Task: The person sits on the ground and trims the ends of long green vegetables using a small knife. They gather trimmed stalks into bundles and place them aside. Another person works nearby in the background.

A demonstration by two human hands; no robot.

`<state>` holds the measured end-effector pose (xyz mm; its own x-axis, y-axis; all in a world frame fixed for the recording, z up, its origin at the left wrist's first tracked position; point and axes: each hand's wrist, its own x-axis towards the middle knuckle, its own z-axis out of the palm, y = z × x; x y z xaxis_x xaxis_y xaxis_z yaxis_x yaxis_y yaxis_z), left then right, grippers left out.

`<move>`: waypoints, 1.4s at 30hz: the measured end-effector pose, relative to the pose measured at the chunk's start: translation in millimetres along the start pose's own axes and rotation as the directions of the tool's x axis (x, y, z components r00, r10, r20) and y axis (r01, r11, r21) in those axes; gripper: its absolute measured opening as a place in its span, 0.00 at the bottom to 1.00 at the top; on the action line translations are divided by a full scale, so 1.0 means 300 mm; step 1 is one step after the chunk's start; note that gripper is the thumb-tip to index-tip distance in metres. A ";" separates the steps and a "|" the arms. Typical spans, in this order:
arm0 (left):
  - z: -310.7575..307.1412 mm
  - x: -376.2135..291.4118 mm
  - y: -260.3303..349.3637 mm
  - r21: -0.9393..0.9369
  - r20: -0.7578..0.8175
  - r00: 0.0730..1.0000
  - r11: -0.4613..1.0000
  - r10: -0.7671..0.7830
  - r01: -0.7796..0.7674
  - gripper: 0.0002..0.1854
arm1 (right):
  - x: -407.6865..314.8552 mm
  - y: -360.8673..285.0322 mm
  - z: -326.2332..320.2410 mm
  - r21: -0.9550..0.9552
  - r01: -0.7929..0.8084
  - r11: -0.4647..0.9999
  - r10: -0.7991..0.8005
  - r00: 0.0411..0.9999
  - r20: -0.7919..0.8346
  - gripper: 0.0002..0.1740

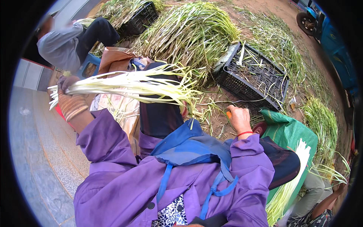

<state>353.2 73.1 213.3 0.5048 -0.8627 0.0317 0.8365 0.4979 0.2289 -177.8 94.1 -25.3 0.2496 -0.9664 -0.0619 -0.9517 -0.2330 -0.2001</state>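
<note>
My left hand [69, 99], in a brown and orange knit glove, is closed around the pale ends of a bunch of long yellow-green stalks [133, 83], probably garlic chives. The bunch lies roughly level across my raised knee, its leafy tips to the right. My bare right hand [239, 118], with a red string at the wrist, is shut on a small orange object [229, 114], mostly hidden by the fingers. Below it on the right, a bundle of white-ended stalks [295, 176] lies on a green woven sack [305, 132].
A black plastic crate [245, 88] with plant scraps stands ahead, beside a large heap of stalks [192, 37]. Another black crate [139, 21] is farther back. A person [59, 45] sits at upper left, another [320, 201] at lower right. A blue vehicle [334, 48] stands at upper right.
</note>
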 end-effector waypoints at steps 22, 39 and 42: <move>-0.180 0.026 0.267 -0.053 0.003 1.000 0.998 -0.023 0.023 0.04 | 0.123 -0.496 -0.271 0.345 0.594 0.727 -0.316 0.735 -0.599 0.11; -0.119 -0.047 0.200 -0.142 -0.005 1.000 0.990 -0.005 0.004 0.05 | 0.086 -0.508 -0.237 0.561 0.532 0.634 -0.214 0.818 -0.534 0.09; -0.100 -0.071 0.181 -0.082 0.007 1.000 0.997 0.008 -0.008 0.05 | 0.080 -0.511 -0.234 0.660 0.460 0.593 -0.178 0.875 -0.450 0.07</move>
<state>394.3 121.1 195.8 0.5101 -0.8592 0.0406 0.8474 0.5100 0.1479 -38.5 98.9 72.5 0.3068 -0.8532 0.4218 -0.3317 -0.5112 -0.7928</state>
